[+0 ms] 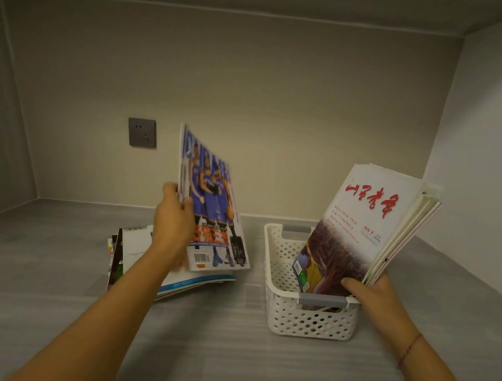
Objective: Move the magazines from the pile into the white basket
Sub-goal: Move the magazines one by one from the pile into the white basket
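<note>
So, the magazine with the basketball players on its cover is up off the pile, upright and tilted toward the basket. My left grip is clamped on its left edge, thumb on the cover and fingers behind. I take it by the edge, I judge, so it can go in on end rather than flat. The rest of the pile lies flat on the worktop just left of the basket, several issues fanned unevenly. Inside the basket a bundle of magazines stands on end, leaning right. My right grip is closed on its lower corner at the near rim, thumb across the front cover. That tips the bundle aside and leaves a gap on the basket's left for the next one. Behind, a grey socket sits on the wall.
</note>
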`<action>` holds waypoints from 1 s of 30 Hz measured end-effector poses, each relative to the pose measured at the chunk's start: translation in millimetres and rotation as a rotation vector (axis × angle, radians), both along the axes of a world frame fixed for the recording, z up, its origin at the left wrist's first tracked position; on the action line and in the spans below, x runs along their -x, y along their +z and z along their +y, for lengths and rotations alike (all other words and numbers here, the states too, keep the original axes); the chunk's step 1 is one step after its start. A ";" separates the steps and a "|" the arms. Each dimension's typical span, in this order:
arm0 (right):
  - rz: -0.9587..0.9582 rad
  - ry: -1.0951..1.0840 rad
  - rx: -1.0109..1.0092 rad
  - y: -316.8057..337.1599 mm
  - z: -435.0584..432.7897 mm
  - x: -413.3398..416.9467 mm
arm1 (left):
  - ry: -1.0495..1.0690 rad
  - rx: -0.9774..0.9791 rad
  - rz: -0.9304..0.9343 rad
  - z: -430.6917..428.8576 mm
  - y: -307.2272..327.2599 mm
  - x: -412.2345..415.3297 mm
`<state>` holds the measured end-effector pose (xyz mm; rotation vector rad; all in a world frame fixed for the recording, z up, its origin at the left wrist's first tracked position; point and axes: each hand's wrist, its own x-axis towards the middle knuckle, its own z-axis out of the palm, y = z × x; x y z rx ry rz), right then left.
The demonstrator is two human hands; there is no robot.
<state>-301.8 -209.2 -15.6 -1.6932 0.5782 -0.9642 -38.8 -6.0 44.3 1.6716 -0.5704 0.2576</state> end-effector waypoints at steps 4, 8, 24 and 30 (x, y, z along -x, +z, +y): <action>0.007 -0.002 0.002 -0.8 -0.3 -0.5 | -0.008 0.100 -0.152 -13.5 24.0 36.3; 0.000 0.006 -0.007 -1.9 -0.9 -0.7 | 0.023 0.166 -0.255 -29.0 35.3 66.2; -0.054 0.094 -0.008 2.5 4.0 2.8 | -0.166 -0.202 -0.398 -96.8 -22.5 126.2; -0.031 0.154 0.129 12.1 11.5 5.9 | -0.640 -0.459 -0.393 -91.9 -23.7 139.9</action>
